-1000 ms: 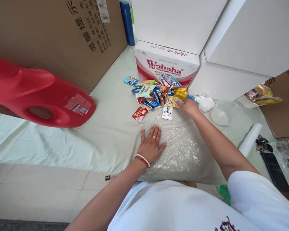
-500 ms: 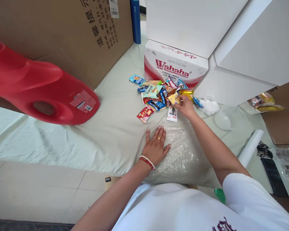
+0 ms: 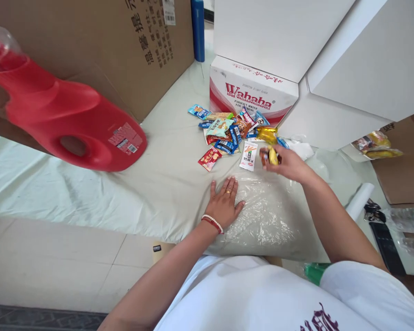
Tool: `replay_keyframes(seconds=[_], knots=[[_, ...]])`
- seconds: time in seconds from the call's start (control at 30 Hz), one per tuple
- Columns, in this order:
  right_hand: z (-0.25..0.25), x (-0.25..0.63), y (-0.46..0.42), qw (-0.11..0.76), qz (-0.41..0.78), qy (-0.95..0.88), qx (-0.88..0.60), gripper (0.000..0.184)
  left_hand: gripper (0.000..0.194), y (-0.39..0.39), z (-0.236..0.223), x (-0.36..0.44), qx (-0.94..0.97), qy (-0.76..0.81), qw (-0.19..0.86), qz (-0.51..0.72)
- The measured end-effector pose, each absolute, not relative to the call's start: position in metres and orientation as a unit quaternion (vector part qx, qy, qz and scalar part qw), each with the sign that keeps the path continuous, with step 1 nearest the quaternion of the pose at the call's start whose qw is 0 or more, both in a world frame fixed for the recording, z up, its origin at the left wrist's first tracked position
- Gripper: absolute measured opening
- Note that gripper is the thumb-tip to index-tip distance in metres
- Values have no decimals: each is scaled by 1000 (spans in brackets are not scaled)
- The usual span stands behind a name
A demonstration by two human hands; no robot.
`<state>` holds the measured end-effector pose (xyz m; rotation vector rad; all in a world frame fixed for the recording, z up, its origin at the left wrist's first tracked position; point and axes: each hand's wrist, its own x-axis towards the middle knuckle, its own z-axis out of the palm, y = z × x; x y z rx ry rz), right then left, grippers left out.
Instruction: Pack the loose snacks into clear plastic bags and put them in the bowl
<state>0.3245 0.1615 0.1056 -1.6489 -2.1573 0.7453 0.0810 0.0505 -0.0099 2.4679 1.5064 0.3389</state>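
The person's right hand (image 3: 289, 164) is closed around a small yellow packet (image 3: 273, 156), with its fingers pinching it. A bit of something brown and red shows next to the yellow, but it is too blurry to tell what it is. This hand is up at the right side of the snack pile (image 3: 221, 128), just beside a white packet (image 3: 248, 156) with dark writing. The left hand (image 3: 224, 204) is open and flat, palm down, at the left edge of a shiny clear plastic sheet (image 3: 267, 220) on the table. It wears a ring and two bracelets, one white and one red.

The pile has lots of little packets in blue, green, red and brown, and a shiny gold packet (image 3: 267, 135) is on its right side. A red packet (image 3: 209, 158) lies at the front left of the pile. Right behind the pile is a white and red Wahaha box (image 3: 241, 99). Far to the left is a big red bottle (image 3: 100, 124), in front of a brown cardboard box (image 3: 106, 50)
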Motion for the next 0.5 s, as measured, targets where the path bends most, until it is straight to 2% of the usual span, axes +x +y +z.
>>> replay_keyframes(seconds=[0.13, 0.23, 0.3, 0.4, 0.43, 0.5], knots=[[108, 317, 94, -62, 229, -811, -534, 39, 68, 50, -14, 83, 841, 516, 108, 122], [83, 298, 71, -128, 170, -818, -534, 46, 66, 50, -17, 84, 836, 522, 102, 133], [71, 293, 64, -116, 160, -821, -536, 57, 65, 50, -14, 83, 825, 536, 91, 152], [71, 305, 49, -45, 175, -820, -543, 83, 60, 44, -5, 72, 813, 538, 50, 216], [75, 314, 40, -11, 182, -819, -545, 85, 56, 41, -2, 66, 825, 510, 38, 240], [82, 335, 15, 50, 197, -815, -543, 66, 46, 32, 3, 51, 876, 398, 42, 267]])
